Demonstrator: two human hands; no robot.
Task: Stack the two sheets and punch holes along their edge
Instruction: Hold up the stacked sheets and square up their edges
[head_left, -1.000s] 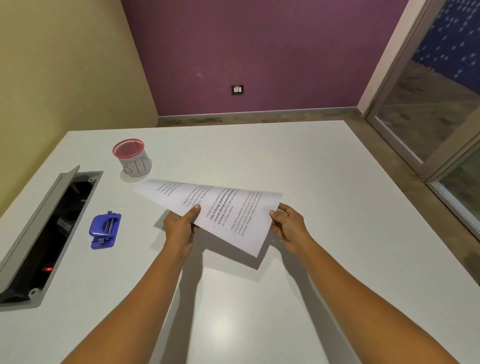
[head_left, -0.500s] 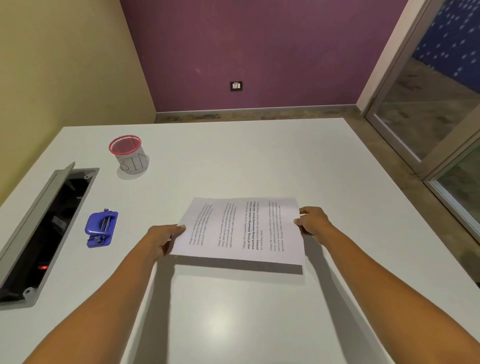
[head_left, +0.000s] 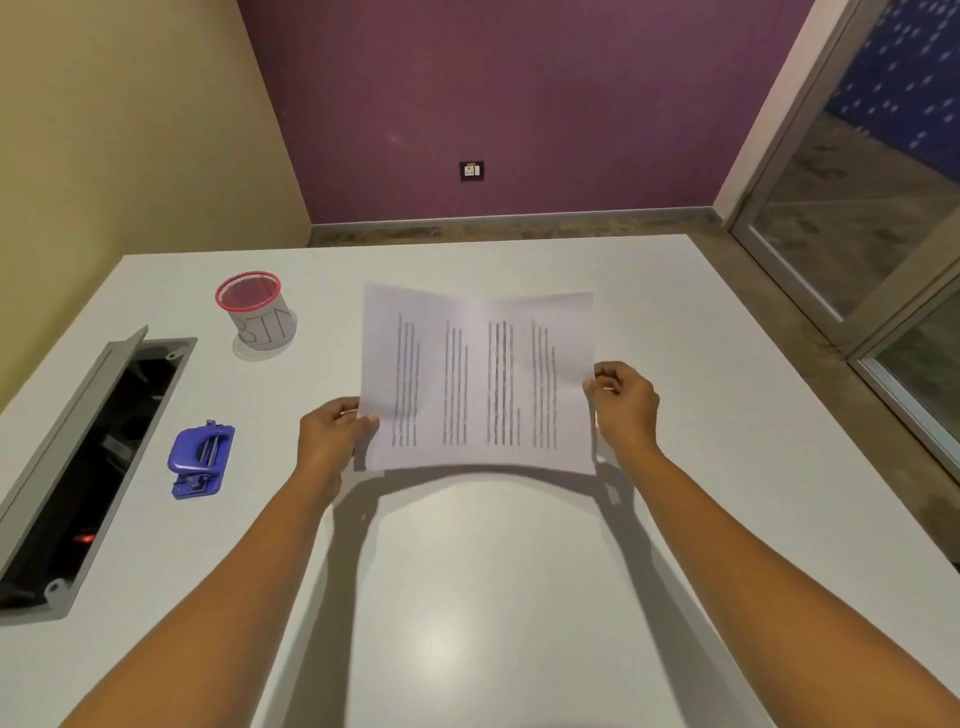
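A: On the white table (head_left: 519, 597), largest first: open cable tray (head_left: 78, 467) at the left edge, red-rimmed bin (head_left: 257, 309) at the far left, blue hole punch (head_left: 200, 460) lying just beside the tray, untouched.

B: Sheets?

A: Sheets (head_left: 478, 379) are held above mid-table, text side toward the camera. A second ago they lay tilted and nearly flat; now they stand upright, bottom edge at or just above the surface. I cannot tell which.

B: Hands?

A: Left hand (head_left: 332, 436) pinches the lower left edge, thumb in front. Right hand (head_left: 626, 402) pinches the right edge, fingers curled closed.

B: Meaning?

A: Probably squaring the stack by tapping. Punching not yet begun; the punch sits well apart on the left.
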